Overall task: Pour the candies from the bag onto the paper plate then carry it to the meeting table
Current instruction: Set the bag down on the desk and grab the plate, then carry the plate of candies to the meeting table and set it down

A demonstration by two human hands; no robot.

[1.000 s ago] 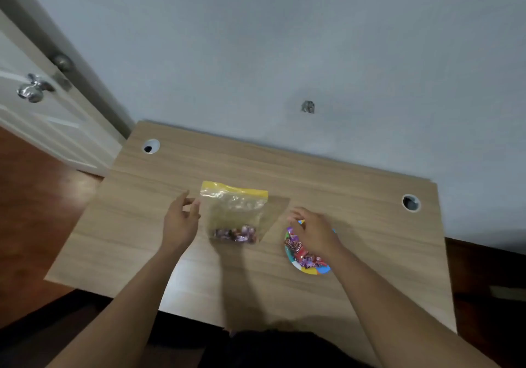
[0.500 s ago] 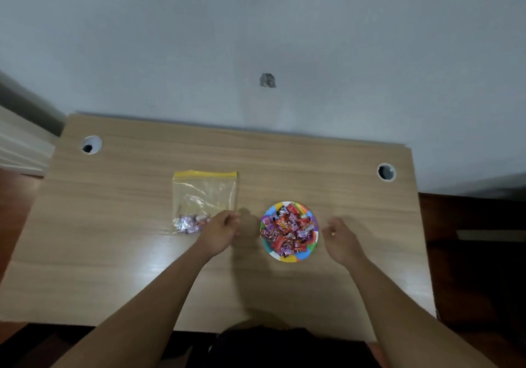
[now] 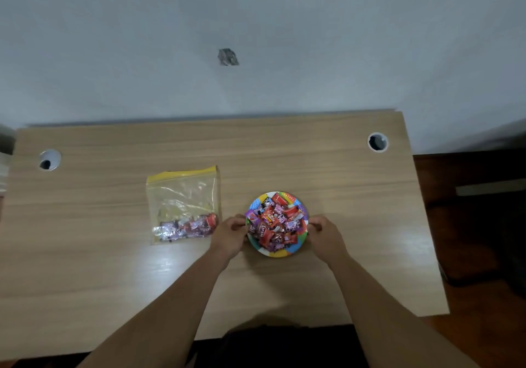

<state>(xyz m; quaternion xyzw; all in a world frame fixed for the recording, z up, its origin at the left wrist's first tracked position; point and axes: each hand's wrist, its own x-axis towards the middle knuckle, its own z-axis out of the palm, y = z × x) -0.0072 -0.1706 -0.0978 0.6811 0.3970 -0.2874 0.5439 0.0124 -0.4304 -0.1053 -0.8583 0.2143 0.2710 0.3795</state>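
Note:
A colourful paper plate (image 3: pixel 287 251) sits on the wooden desk (image 3: pixel 341 196), heaped with several red and purple wrapped candies (image 3: pixel 275 221). My left hand (image 3: pixel 230 235) pinches the plate's left rim and my right hand (image 3: pixel 325 235) pinches its right rim. To the left lies a clear zip bag (image 3: pixel 183 196) with a yellow seal, flat on the desk, with several candies still in its bottom edge.
The desk stands against a grey wall. Two round cable holes sit near its back corners, one at the left (image 3: pixel 49 159) and one at the right (image 3: pixel 377 142). Dark wooden floor (image 3: pixel 484 253) shows to the right.
My left hand left the bag and moved right to the plate's left rim. My right hand closed in on the right rim. The view shifted right and downward.

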